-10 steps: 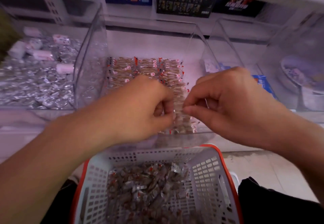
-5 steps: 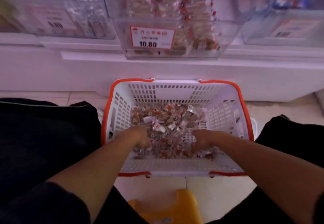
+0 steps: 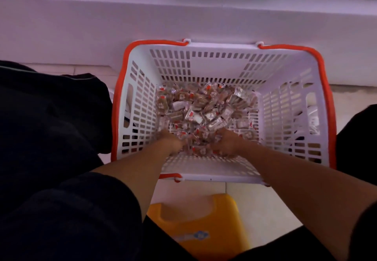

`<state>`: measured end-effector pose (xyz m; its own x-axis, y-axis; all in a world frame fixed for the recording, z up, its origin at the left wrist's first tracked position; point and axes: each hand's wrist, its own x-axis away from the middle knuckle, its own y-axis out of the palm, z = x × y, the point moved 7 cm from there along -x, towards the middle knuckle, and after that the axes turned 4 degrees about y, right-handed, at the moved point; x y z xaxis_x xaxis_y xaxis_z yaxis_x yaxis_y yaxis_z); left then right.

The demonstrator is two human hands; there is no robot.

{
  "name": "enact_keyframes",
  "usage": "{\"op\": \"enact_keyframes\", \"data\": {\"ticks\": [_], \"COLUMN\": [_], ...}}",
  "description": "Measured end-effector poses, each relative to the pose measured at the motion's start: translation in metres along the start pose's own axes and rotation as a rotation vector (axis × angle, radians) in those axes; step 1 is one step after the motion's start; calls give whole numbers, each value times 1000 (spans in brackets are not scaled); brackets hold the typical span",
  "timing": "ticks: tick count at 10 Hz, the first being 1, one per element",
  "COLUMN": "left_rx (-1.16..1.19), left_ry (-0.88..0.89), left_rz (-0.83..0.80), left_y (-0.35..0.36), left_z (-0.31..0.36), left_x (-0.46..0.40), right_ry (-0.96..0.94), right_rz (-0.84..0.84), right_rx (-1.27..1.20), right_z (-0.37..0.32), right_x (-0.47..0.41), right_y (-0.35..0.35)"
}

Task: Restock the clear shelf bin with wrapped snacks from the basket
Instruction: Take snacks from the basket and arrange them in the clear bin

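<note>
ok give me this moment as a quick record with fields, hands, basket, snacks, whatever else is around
left hand: down in the snack pile, grip hidden
right hand: down in the snack pile, grip hidden
basket: white slotted, orange rim, on the floor
snacks: loose wrapped pieces heaped on the basket bottom
stool: yellow, below the basket in view
shelf bin: out of view

surface: pale tiled floor point(image 3: 263, 205) | on it: white basket point(image 3: 289, 105), yellow stool point(image 3: 195, 220)

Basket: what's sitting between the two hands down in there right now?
In the head view, wrapped snacks fill the gap between the left hand and right hand, inside the basket.
</note>
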<state>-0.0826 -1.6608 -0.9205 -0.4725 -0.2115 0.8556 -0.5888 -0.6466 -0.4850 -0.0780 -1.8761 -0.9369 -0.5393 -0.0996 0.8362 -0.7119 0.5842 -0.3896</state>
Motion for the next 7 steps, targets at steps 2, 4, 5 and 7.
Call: {"op": "enact_keyframes", "data": {"ticks": [2, 4, 5, 7], "left_rx": [89, 125, 131, 551], "left_ry": [54, 129, 111, 91], "left_rz": [-30, -87, 22, -30], "left_y": [3, 15, 2, -6], "left_z": [9, 15, 12, 16], "left_x": [-14, -12, -12, -11], "right_ry": [-64, 12, -55, -172], "right_rz": [40, 40, 159, 200], "right_rx": [-406, -481, -110, 35], "right_z": [0, -8, -11, -47], "right_x": [-9, -7, -6, 4], "right_y": [-8, -18, -33, -90]}}
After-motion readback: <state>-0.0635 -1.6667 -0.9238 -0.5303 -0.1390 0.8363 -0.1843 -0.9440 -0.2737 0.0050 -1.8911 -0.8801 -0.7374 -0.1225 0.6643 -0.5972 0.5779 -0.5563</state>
